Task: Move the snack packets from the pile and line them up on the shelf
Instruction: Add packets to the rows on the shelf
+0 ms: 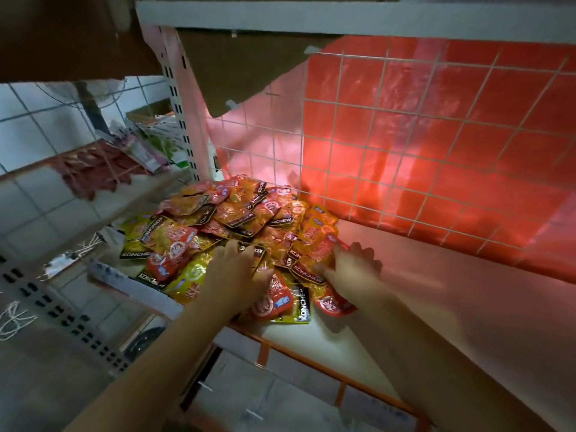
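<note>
A pile of red, orange and yellow snack packets point(224, 222) marked KONCHEW covers the left part of the white shelf point(436, 307). My left hand point(237, 269) lies on the near side of the pile, fingers spread over the packets and thumb against a red one point(274, 302) at the front edge. My right hand point(352, 266) is at the pile's right side, its fingers curled round an orange-red packet point(314, 257). Both forearms reach in from below.
A white wire grid point(405, 157) backed by red plastic sheet closes the shelf's rear. An upper shelf board point(311, 17) hangs overhead. A perforated white upright point(184, 126) stands left; beyond it another shelf point(99, 188) holds red packets. The shelf's right part is bare.
</note>
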{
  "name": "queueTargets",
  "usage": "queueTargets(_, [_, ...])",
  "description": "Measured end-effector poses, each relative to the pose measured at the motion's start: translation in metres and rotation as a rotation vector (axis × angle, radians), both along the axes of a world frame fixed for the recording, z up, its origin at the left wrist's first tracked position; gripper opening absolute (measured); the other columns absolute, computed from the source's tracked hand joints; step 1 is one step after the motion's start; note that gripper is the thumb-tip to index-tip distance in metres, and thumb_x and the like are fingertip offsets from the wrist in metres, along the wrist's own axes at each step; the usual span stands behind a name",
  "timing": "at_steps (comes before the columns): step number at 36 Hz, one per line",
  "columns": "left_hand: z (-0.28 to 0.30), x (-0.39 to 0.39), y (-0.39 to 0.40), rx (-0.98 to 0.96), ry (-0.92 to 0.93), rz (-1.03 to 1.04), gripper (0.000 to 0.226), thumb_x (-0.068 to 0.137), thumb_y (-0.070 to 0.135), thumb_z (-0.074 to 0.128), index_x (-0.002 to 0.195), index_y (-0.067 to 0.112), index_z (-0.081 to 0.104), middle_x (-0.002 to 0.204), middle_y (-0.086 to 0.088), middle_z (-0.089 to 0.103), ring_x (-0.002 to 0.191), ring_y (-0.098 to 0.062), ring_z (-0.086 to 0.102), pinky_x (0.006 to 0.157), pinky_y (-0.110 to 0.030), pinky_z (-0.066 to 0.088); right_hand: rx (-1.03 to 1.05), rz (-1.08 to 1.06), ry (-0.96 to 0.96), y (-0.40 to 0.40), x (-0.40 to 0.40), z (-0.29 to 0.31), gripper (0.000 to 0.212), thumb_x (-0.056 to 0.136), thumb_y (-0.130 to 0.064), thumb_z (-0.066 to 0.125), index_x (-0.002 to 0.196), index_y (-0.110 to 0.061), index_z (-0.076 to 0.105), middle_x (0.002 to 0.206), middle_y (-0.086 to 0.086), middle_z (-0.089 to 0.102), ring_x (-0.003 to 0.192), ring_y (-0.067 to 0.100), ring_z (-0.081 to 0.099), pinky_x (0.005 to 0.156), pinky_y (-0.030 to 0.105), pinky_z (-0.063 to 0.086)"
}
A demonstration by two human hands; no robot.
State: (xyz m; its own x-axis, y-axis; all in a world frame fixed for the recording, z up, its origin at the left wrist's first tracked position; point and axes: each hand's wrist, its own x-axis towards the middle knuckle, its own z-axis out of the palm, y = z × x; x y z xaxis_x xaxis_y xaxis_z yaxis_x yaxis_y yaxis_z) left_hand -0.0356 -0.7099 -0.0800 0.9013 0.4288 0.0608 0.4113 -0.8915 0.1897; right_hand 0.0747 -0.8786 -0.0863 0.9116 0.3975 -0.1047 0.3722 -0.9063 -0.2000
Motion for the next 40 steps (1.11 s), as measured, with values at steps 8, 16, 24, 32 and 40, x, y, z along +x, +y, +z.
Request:
queueTargets(8, [0.006, -0.005, 0.03, -0.36, -0.068, 0.01, 0.088, 0.07, 0.031, 0.08, 0.141, 0.008, 0.033, 0.141, -0.016, 0.027, 0.13, -0.029, 0.033, 0.103, -0.035, 0.034, 0.144, -0.032, 0.1, 0.001, 0.012, 0.005, 0.067, 0.084, -0.047, 0.063, 0.141, -0.047, 0.028, 0.123, 0.008, 0.043, 0.116, 0.029, 0.035, 0.094, 0.037, 0.03])
queueTargets(16, [0.008, 0.0, 0.034, -0.402, -0.171, 0.092, 0.106, 0.059, 0.038, 0.086, 0.143, 0.009, 0.028, 0.13, -0.014, 0.049, 0.119, -0.029, 0.048, 0.091, -0.036, 0.042, 0.545, -0.164, 0.246, 0.006, 0.011, -0.006, 0.099, 0.073, -0.018, 0.076, 0.146, -0.037, 0.013, 0.126, 0.007, 0.053, 0.115, 0.031, 0.052, 0.099, 0.043, 0.042])
queueTargets(24, [0.037, 0.001, 0.01, -0.693, -0.382, -0.08, 0.008, 0.079, -0.001, 0.069, 0.079, 0.002, 0.061, 0.067, -0.005, 0.06, 0.047, -0.001, 0.058, 0.042, -0.008, 0.041, 1.307, -0.337, 0.497, -0.023, -0.002, -0.01, 0.048, 0.068, 0.018, 0.059, 0.102, -0.016, 0.062, 0.096, 0.012, 0.07, 0.092, 0.033, 0.066, 0.086, 0.051, 0.053])
queueTargets(32, [0.044, 0.036, -0.04, -1.348, -0.651, 0.011, 0.014, 0.083, 0.001, 0.063, 0.074, 0.011, 0.065, 0.05, 0.006, 0.053, 0.048, -0.014, 0.045, 0.048, -0.025, 0.038, 1.37, -0.285, 0.586, -0.091, -0.019, 0.014, 0.014, 0.083, 0.002, 0.06, 0.095, -0.001, 0.067, 0.084, 0.014, 0.068, 0.075, 0.027, 0.064, 0.068, 0.032, 0.051])
queueTargets(40, [0.031, 0.073, -0.168, -1.922, -0.501, 0.079, 0.015, 0.094, -0.002, 0.044, 0.085, 0.003, 0.055, 0.047, 0.003, 0.06, 0.04, -0.007, 0.057, 0.039, -0.016, 0.046, 1.673, -0.339, 0.639, -0.171, -0.037, 0.019, 0.018, 0.083, 0.005, 0.054, 0.093, -0.007, 0.062, 0.075, 0.001, 0.072, 0.064, 0.013, 0.069, 0.056, 0.022, 0.054])
